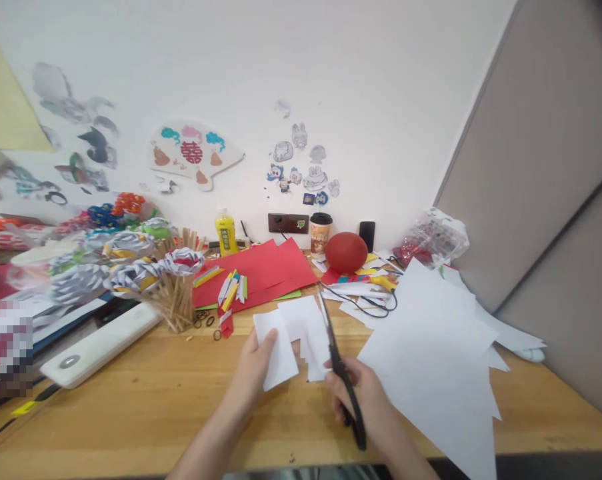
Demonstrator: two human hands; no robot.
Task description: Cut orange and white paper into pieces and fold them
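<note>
My left hand (259, 353) pinches a small folded piece of white paper (279, 357), the thumb lying on top of it. In my right hand (358, 393) is a pair of black-handled scissors (336, 353), blades pointing away from me and up. The blades look nearly closed, beside the right edge of some white paper pieces (301, 319). These pieces lie between my hands, just beyond the folded one. Whether my right fingers also touch that paper, I cannot tell.
Large white sheets (431, 353) spread over the right side of the wooden table (155, 413). Red paper (261, 270) with small folded strips lies ahead. Behind stand a yellow bottle (226, 233), a paper cup (321, 237) and a red balloon (347, 253). Wooden sticks (178, 303) stand at left.
</note>
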